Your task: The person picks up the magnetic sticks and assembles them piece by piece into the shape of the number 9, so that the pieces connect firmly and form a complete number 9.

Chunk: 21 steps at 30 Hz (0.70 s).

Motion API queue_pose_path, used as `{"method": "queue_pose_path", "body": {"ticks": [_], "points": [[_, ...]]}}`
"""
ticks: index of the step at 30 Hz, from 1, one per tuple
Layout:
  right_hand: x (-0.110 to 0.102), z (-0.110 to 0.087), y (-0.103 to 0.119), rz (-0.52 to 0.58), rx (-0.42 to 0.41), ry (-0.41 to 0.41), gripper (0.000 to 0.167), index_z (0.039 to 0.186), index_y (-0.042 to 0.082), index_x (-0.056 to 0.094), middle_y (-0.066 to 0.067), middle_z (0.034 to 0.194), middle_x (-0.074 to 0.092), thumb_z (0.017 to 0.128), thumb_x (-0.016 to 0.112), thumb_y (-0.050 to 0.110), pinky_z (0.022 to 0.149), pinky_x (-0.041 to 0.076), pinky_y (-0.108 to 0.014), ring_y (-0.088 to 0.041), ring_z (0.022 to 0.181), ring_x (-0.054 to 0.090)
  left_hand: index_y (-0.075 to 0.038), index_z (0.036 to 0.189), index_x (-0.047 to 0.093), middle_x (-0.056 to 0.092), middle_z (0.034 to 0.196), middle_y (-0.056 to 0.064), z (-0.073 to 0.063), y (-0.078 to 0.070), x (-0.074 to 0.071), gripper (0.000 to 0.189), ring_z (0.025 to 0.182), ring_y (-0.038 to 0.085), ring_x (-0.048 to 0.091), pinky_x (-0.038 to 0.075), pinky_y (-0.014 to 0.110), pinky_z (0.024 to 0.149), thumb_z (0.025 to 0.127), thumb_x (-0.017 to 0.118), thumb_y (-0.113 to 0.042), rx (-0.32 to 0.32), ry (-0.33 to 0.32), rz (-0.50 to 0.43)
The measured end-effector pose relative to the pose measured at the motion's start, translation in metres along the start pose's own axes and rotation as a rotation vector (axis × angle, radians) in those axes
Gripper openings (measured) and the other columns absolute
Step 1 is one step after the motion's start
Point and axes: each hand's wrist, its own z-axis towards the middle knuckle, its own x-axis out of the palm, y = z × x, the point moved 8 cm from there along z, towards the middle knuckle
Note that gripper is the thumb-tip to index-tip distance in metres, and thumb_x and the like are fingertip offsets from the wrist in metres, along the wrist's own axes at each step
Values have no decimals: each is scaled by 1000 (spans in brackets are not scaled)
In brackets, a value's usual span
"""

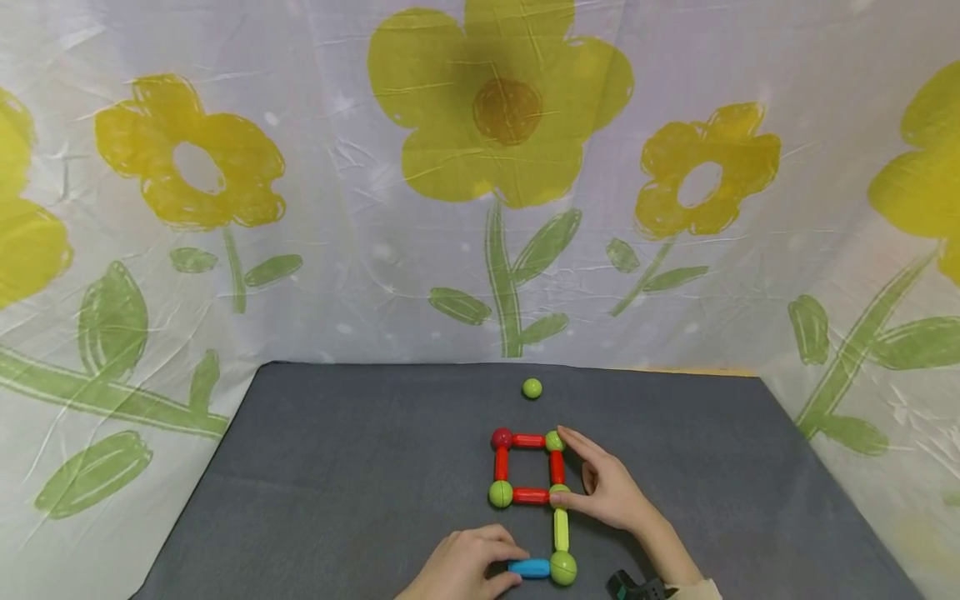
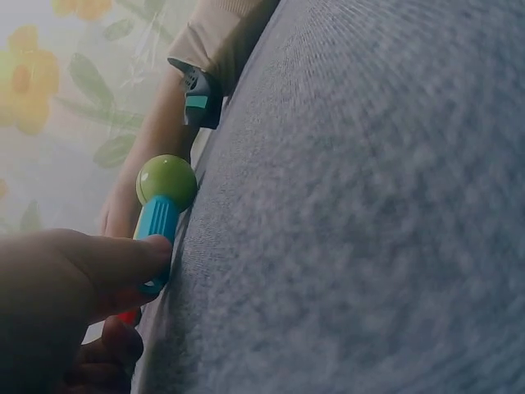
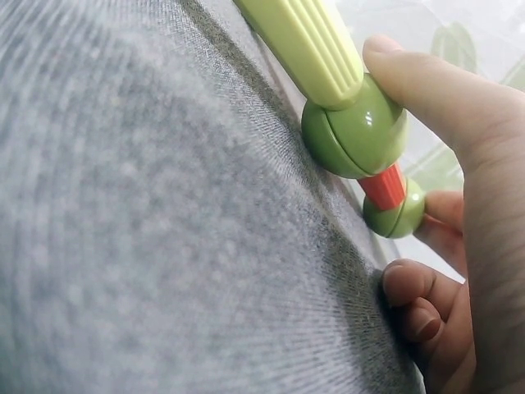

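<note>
A square of red rods [image 1: 531, 496] lies on the cloth, joined by a red ball [image 1: 502, 438] at its far left corner and green balls at the others. From its near right corner a yellow-green rod [image 1: 561, 531] runs toward me to another green ball [image 1: 563, 568]. My left hand [image 1: 468, 562] pinches a blue rod [image 2: 161, 216] between thumb and fingers, its end against that ball. My right hand [image 1: 611, 492] holds the square's right side, thumb at the near corner ball [image 3: 357, 127] and a fingertip at the far one [image 3: 395, 209].
A loose green ball [image 1: 532, 388] sits beyond the square on the dark cloth-covered table [image 1: 360, 450]. A flower-printed curtain [image 1: 337, 208] encloses the back and sides. A dark band with a small device [image 1: 636, 587] is on the right wrist.
</note>
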Motion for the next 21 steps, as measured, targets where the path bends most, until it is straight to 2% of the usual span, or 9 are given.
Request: {"method": "queue_pose_path", "body": {"ticks": [6, 21], "points": [[0, 1, 1, 4, -3, 9, 92, 163, 9, 43, -17, 163, 46, 89, 88, 38, 48, 37, -21, -1, 49, 38, -21, 114, 84, 67, 97, -22, 1, 2, 1, 21, 78, -9, 54, 49, 17, 71, 94, 84, -23, -8, 6, -19], [0, 2, 2, -5, -14, 28, 91, 163, 8, 42, -16, 164, 46, 90, 87, 37, 48, 36, -21, -1, 48, 36, -20, 114, 84, 67, 97, -22, 0, -1, 2, 19, 75, -9, 53, 48, 16, 69, 94, 83, -23, 22, -12, -28]]}}
